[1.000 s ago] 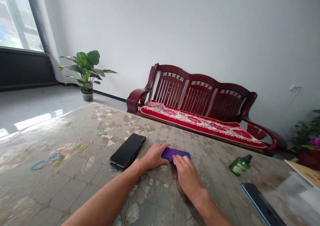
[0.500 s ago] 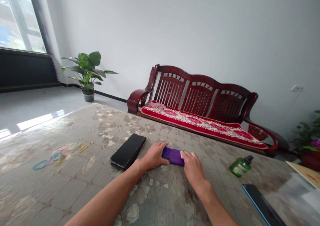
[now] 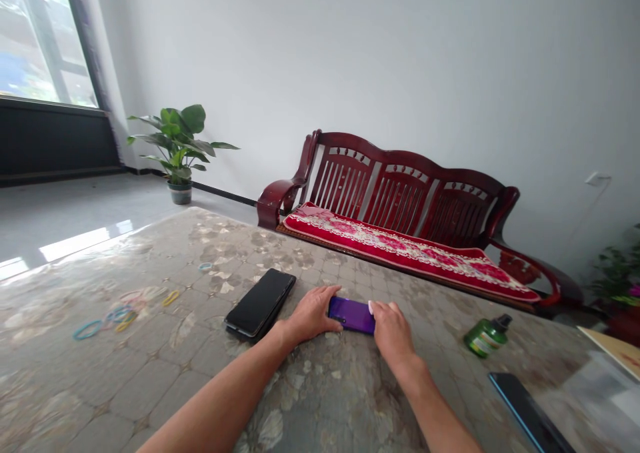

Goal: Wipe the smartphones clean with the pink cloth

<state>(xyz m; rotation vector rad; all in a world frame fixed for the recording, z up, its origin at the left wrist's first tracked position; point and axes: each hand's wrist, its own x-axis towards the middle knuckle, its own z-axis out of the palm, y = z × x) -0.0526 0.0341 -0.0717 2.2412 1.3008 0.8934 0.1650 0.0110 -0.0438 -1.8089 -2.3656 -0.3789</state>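
Observation:
A purple phone (image 3: 353, 314) lies back side up on the patterned tablecloth, its camera end to the left. My left hand (image 3: 314, 313) holds that end, thumb on the near edge and fingers along the far edge. My right hand (image 3: 393, 329) is closed over the right end of the phone. A small white piece (image 3: 371, 307), perhaps a wipe, shows at its fingertips, pressed against the purple back. To the left of my left hand lies a black phone (image 3: 261, 301), screen up, on top of another dark flat thing.
Rubber bands (image 3: 120, 315) in several colours lie to the left. Off to the right are a green bottle (image 3: 486, 336) with a black cap and a dark phone with a blue edge (image 3: 530, 413). Beyond the table (image 3: 200, 386) stands a wooden bench (image 3: 400, 186).
The right hand has shifted slightly relative to the phone, its white piece still at the right end. The left hand keeps its hold. The whole view has drifted a little.

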